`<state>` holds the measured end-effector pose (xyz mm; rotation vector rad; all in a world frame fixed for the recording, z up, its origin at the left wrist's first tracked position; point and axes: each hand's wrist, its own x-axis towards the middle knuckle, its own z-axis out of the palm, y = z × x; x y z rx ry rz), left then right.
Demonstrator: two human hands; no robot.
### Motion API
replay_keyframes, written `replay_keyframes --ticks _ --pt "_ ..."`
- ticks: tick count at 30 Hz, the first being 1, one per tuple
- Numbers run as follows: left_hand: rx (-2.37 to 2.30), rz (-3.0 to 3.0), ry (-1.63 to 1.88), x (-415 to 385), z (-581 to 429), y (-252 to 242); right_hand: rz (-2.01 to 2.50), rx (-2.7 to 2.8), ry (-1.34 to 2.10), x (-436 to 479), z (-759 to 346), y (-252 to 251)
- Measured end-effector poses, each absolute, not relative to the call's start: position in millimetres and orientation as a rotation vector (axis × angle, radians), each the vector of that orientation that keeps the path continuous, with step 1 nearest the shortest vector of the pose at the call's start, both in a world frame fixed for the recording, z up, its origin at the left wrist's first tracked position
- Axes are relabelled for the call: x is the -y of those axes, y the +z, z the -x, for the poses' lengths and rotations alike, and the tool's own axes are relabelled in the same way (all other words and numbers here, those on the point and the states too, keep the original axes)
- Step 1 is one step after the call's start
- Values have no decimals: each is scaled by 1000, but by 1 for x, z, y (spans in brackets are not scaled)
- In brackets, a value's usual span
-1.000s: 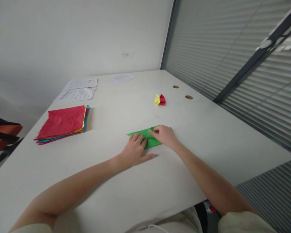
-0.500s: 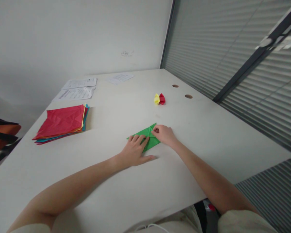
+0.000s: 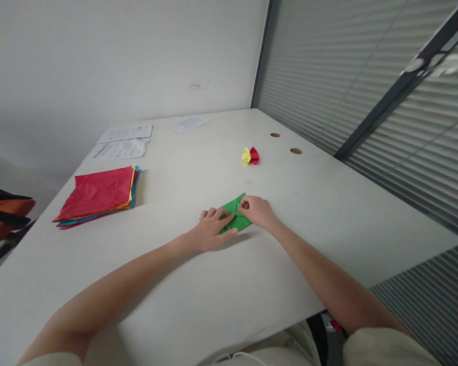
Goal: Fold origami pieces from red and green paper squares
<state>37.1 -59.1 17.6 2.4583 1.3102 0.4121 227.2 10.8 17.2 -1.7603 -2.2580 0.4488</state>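
Note:
A folded green paper (image 3: 232, 207) lies flat on the white table, its left part covered by my left hand (image 3: 212, 230). The fingers of that hand are spread and rest on the paper, with the thumb near its lower edge. At the paper's right side, my right hand (image 3: 256, 210) has its thumb and index finger pinched together on the paper's edge. A small yellow and red folded paper piece (image 3: 251, 156) sits farther back on the table, beyond the green one.
On the left of the table (image 3: 183, 315) is a stack of coloured paper (image 3: 101, 192), red on top. Printed sheets (image 3: 121, 149) lie behind it. Two round holes (image 3: 295, 151) are near the right edge, beside a blind-covered window (image 3: 328, 76). An orange chair (image 3: 7, 218) stands at far left.
My left hand has shifted slightly up and left, and its thumb has moved up to the green paper's lower edge. My right hand has stayed almost still.

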Motion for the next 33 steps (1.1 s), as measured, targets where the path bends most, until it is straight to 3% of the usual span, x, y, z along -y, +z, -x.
replay_keyframes --ticks 6,14,22,33 --pt "-1185 -2340 390 44 -28 21 1751 2263 478 -12 -228 19" --pt "-1129 -2813 339 49 -31 15 1750 2264 479 -12 -228 18" --pt "-1133 -2928 304 55 -34 18 1737 2326 418 -12 -229 17" --pt "-955 -2910 434 48 -25 16 1746 2325 420 -11 -229 18"
